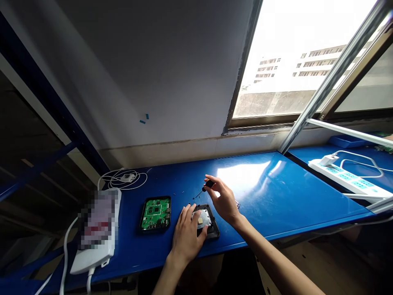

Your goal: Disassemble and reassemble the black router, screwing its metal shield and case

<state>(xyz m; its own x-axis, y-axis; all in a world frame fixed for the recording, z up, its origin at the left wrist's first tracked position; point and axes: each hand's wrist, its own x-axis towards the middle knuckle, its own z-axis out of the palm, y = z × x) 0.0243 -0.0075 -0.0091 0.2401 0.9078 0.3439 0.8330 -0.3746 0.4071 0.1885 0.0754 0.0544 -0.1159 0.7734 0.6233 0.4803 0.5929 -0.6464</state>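
Observation:
My right hand (225, 200) pinches the black handle of a small screwdriver (209, 184) between thumb and fingers. Its thin shaft slants down to the left, the tip close to the tabletop beyond the case and near tiny dark screws. A black plastic case half (216, 233) with a silver metal plate (207, 218) and a beige pad lies in front of me. Over the left side of this case rests my left hand (188, 231), fingers spread. To its left sits another black case half holding a green circuit board (155, 213).
The blue tabletop (260, 205) runs along a wall and window. A white power strip (95, 252) with a blurred item on it stands at left, a coiled white cable (123, 178) behind it. At right are a metal frame (307, 119) and another power strip (350, 178).

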